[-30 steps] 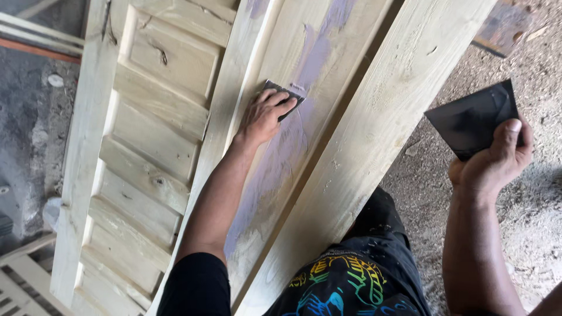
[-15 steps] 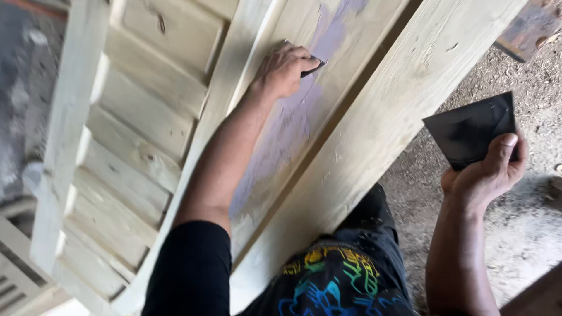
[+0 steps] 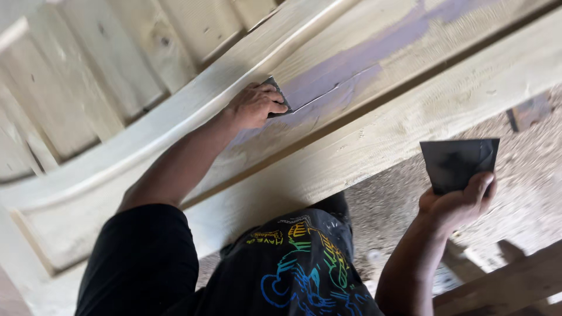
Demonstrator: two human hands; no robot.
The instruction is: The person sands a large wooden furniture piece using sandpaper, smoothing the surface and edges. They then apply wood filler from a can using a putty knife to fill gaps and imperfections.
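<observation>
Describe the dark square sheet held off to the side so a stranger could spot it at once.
Start at the long pale wooden door panel streaked with purple filler. Past its lower edge, over the gritty ground, the right hand holds up a dark grey square sheet. Unlike the small dark piece under the left hand, it touches no wood.

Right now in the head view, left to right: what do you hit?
Slatted wooden panel → left hand pressing a small dark scraper onto the plank → purple filler streak on the pale wooden plank → right hand holding up a dark flat square sheet.
</observation>
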